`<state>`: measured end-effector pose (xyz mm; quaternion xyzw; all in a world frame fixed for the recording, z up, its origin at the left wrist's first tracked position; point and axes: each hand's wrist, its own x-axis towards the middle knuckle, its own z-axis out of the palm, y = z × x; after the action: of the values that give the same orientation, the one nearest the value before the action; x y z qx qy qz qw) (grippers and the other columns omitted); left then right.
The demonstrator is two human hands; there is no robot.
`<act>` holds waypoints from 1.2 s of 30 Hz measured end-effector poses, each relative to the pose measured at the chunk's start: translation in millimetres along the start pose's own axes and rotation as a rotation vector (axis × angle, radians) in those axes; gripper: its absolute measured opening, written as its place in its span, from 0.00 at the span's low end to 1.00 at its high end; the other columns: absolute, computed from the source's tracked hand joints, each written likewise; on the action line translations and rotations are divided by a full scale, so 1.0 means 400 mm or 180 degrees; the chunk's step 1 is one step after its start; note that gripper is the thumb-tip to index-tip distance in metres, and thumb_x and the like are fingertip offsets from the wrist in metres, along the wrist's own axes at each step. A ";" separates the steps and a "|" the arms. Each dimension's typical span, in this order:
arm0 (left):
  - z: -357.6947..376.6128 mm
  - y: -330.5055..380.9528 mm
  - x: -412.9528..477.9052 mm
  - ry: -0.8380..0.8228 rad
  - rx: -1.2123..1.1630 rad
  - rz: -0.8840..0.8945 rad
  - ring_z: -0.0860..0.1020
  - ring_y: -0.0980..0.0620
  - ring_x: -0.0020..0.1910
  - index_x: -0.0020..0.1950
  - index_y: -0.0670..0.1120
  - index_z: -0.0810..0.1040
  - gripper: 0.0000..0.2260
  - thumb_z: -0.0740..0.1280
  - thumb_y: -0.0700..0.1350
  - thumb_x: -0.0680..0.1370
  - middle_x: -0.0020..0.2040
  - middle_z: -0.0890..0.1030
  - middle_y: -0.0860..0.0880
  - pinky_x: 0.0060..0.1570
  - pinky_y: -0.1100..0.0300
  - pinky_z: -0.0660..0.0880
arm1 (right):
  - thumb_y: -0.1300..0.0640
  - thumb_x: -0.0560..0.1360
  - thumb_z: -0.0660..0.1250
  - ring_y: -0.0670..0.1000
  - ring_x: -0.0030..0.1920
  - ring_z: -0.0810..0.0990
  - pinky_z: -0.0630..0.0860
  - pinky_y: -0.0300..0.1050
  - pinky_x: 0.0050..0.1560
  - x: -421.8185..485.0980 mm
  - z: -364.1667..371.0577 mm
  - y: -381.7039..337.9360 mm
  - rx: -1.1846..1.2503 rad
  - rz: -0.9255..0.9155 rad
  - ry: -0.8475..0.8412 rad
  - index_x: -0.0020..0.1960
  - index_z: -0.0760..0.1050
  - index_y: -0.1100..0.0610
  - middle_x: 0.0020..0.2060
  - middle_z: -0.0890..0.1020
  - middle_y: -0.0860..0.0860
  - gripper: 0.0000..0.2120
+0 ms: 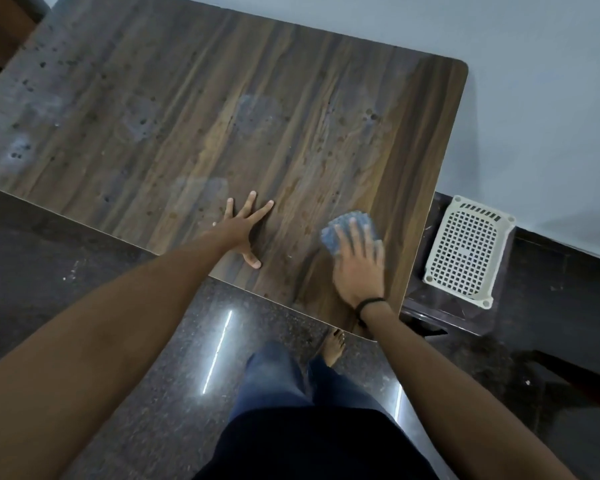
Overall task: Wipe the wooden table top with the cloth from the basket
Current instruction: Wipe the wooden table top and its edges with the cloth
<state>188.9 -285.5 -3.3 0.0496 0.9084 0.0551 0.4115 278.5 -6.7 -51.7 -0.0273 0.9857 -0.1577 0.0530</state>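
Observation:
The wooden table top [222, 109] fills the upper middle of the view, dusty and spotted with dark marks. A blue cloth [340, 225] lies on its near right part. My right hand [361, 268] presses flat on the cloth with straight fingers, blurred by motion. My left hand [245, 230] rests on the table near the front edge, fingers spread and straight, holding nothing. The white plastic basket [465, 251] sits on the floor just right of the table.
A pale wall [534, 81] runs behind the table and basket. Dark speckled floor [153, 358] lies in front, with my legs and a bare foot [335, 348] under the table's near corner. A dark object stands at the far left.

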 end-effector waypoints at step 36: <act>-0.168 0.063 0.150 0.0092 0.0067 0.0150 0.31 0.37 0.77 0.79 0.60 0.33 0.63 0.82 0.55 0.65 0.77 0.26 0.50 0.70 0.25 0.49 | 0.49 0.84 0.51 0.55 0.81 0.51 0.53 0.65 0.78 0.229 -0.025 0.027 0.0093 0.0549 0.0206 0.82 0.54 0.47 0.81 0.56 0.49 0.26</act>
<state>99.9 -256.6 -0.1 0.0745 0.9134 0.0559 0.3964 186.1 0.0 -54.4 0.0635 0.9832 -0.1677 0.0349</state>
